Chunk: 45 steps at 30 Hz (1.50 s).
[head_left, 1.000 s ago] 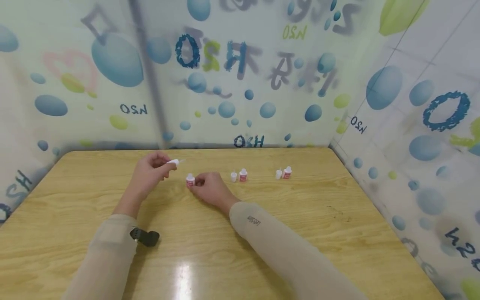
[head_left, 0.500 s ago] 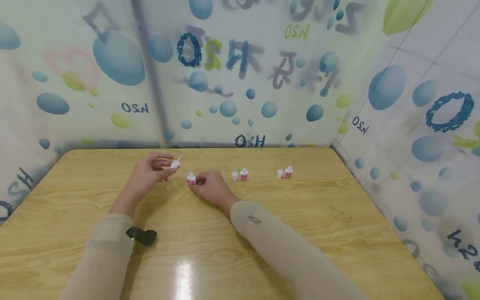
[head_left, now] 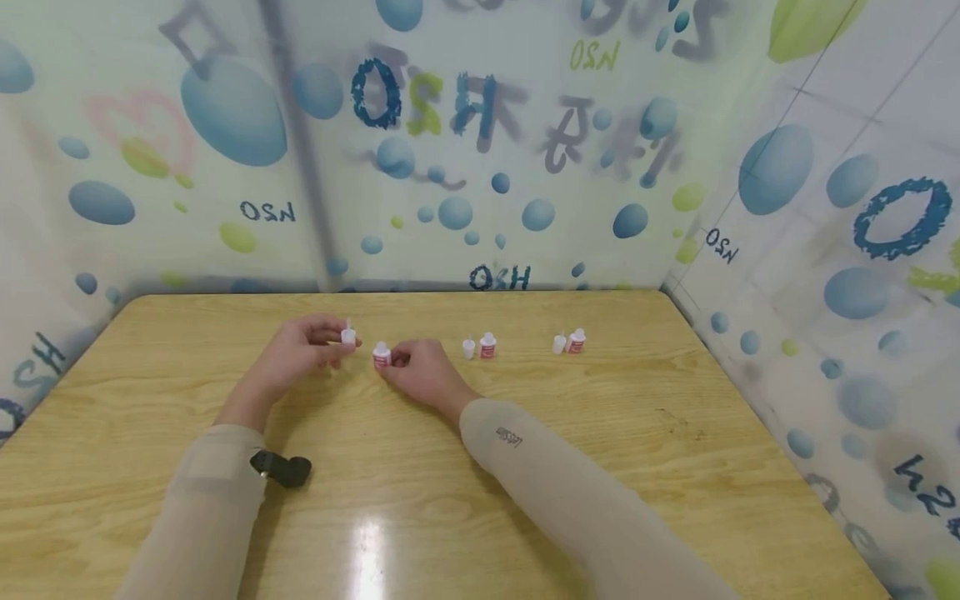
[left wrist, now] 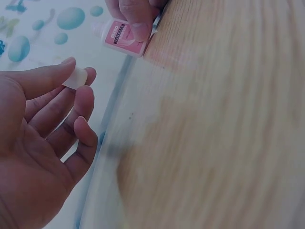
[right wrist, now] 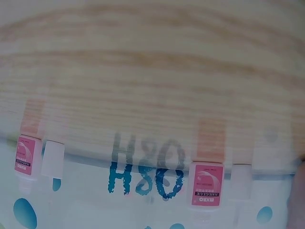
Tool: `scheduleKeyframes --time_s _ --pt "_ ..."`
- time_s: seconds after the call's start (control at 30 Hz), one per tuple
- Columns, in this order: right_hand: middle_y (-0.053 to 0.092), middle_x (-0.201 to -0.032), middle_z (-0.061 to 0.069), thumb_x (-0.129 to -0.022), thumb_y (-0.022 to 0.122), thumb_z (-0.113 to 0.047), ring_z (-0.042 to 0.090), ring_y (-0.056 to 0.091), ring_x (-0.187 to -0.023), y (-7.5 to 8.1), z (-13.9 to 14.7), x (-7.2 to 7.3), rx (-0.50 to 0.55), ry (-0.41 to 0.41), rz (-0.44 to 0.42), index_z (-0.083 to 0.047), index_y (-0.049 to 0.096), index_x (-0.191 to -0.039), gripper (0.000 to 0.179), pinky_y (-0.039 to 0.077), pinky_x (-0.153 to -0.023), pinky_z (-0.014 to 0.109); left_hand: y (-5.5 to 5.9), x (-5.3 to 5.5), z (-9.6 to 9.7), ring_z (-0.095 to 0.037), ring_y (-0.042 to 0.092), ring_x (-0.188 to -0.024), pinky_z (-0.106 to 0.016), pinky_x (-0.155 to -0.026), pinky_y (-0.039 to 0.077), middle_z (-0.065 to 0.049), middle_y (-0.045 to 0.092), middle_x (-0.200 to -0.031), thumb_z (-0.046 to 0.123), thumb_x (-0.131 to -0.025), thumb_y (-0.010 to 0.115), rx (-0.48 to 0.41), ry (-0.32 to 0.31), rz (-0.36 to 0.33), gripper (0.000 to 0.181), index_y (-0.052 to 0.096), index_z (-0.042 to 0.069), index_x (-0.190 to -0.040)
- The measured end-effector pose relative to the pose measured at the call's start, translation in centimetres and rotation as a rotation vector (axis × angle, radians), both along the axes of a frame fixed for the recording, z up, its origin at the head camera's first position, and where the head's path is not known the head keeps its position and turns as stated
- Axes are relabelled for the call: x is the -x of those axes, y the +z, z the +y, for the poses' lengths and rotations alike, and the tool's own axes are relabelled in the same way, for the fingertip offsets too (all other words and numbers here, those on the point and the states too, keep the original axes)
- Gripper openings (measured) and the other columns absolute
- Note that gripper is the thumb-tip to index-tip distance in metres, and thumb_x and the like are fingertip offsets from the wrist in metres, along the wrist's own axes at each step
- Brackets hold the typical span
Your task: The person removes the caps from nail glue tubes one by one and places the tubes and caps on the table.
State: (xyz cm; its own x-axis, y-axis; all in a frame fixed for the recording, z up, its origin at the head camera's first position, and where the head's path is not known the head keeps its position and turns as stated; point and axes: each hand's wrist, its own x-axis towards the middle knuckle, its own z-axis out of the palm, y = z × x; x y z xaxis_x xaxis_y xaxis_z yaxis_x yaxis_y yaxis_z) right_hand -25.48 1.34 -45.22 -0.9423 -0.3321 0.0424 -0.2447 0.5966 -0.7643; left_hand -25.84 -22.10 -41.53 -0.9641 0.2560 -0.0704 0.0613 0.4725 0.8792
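Observation:
My left hand [head_left: 303, 346] pinches a small white brush cap [head_left: 348, 337] between thumb and fingers, its thin applicator pointing up. Just to its right, a white nail glue bottle [head_left: 382, 356] with a pink label stands upright on the table, open at the top. My right hand [head_left: 426, 372] grips this bottle from its right side. The left wrist view shows the cap [left wrist: 77, 78] at the left fingertips, apart from the bottle [left wrist: 125, 39], and the right thumb on the label. Only a blurred edge of the right hand [right wrist: 296, 200] enters the right wrist view.
Two more nail glue bottles stand further right on the wooden table [head_left: 600, 467], one near the middle [head_left: 488, 346] and one beyond [head_left: 576, 341]. Beside each stands its white cap, a nearer one [head_left: 468, 348] and a farther one [head_left: 559, 343], applicators up. A patterned wall [head_left: 450, 183] borders the back.
The left hand has turned the cap from lying sideways to upright, so its applicator now points up instead of right, and has lowered slightly. The right hand and bottle have stayed in place.

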Motion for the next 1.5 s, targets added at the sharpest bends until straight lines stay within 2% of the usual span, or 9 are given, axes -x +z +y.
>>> scheduleKeyframes --time_s 0.1,0.27,0.37,0.6,0.77,0.97,1.2,1.5 --pt "0.072 -0.087 -0.004 -0.100 0.076 -0.030 0.008 0.060 -0.078 0.01 -0.01 -0.01 -0.005 0.001 0.003 -0.011 0.082 -0.109 0.022 0.052 -0.072 0.021 -0.08 0.05 -0.03 -0.011 0.068 -0.086 -0.029 -0.074 0.057 -0.020 0.074 -0.130 0.025 -0.101 0.075 0.044 0.000 0.007 0.044 0.062 -0.001 -0.134" --pt "0.072 -0.087 -0.005 -0.100 0.076 -0.030 0.007 0.060 -0.077 -0.16 -0.01 0.05 -0.008 0.010 0.014 -0.012 0.082 -0.108 0.021 0.051 -0.071 0.021 -0.19 0.14 -0.16 -0.023 0.061 -0.100 -0.029 -0.078 0.054 -0.019 0.067 -0.127 0.031 -0.099 0.077 0.167 -0.005 0.026 0.045 0.066 0.004 -0.133" --pt "0.071 -0.085 -0.005 -0.101 0.076 -0.031 0.007 0.058 -0.075 -0.25 0.01 0.09 -0.003 0.021 0.018 -0.012 0.082 -0.108 0.021 0.050 -0.070 0.021 -0.25 0.16 -0.25 -0.028 0.058 -0.107 -0.030 -0.081 0.052 -0.018 0.064 -0.128 0.033 -0.098 0.078 0.197 -0.026 0.021 0.046 0.067 0.005 -0.133" --pt "0.066 -0.079 -0.003 -0.102 0.075 -0.029 0.008 0.052 -0.070 -0.22 0.06 0.21 -0.004 0.052 0.020 -0.013 0.080 -0.101 0.018 0.044 -0.066 0.020 -0.44 0.22 -0.17 -0.028 0.058 -0.106 -0.032 -0.082 0.050 -0.014 0.066 -0.126 0.027 -0.096 0.080 0.218 -0.097 0.017 0.035 0.070 0.008 -0.123" --pt "0.065 -0.079 -0.003 -0.102 0.075 -0.029 0.008 0.051 -0.069 -0.09 0.10 0.24 -0.005 0.057 0.008 -0.013 0.079 -0.098 0.017 0.043 -0.065 0.020 -0.63 0.25 0.03 -0.026 0.062 -0.103 -0.033 -0.083 0.050 -0.014 0.069 -0.123 0.022 -0.095 0.081 0.222 -0.132 0.049 0.027 0.072 0.008 -0.117" --pt "0.066 -0.082 -0.003 -0.102 0.075 -0.028 0.007 0.052 -0.072 -0.10 0.12 0.30 0.000 0.055 0.002 -0.011 0.080 -0.105 0.018 0.044 -0.067 0.019 -0.67 0.14 0.23 -0.024 0.063 -0.100 -0.033 -0.083 0.050 -0.014 0.070 -0.121 0.017 -0.093 0.081 0.222 -0.144 0.044 0.025 0.072 0.007 -0.114" --pt "0.066 -0.082 -0.003 -0.101 0.075 -0.027 0.007 0.053 -0.073 0.00 0.12 0.31 -0.004 0.048 -0.015 -0.011 0.080 -0.106 0.018 0.044 -0.067 0.019 -0.69 0.05 0.54 -0.023 0.061 -0.097 -0.033 -0.081 0.050 -0.014 0.070 -0.119 0.016 -0.092 0.083 0.217 -0.166 0.036 0.023 0.073 0.008 -0.111" --pt "0.068 -0.086 -0.003 -0.101 0.075 -0.028 0.007 0.055 -0.075 0.16 0.08 0.27 -0.014 0.045 -0.028 -0.009 0.080 -0.113 0.023 0.045 -0.069 0.019 -0.75 -0.06 0.53 -0.022 0.059 -0.095 -0.031 -0.081 0.049 -0.015 0.071 -0.119 0.016 -0.093 0.082 0.237 -0.168 0.032 0.027 0.073 0.006 -0.117"
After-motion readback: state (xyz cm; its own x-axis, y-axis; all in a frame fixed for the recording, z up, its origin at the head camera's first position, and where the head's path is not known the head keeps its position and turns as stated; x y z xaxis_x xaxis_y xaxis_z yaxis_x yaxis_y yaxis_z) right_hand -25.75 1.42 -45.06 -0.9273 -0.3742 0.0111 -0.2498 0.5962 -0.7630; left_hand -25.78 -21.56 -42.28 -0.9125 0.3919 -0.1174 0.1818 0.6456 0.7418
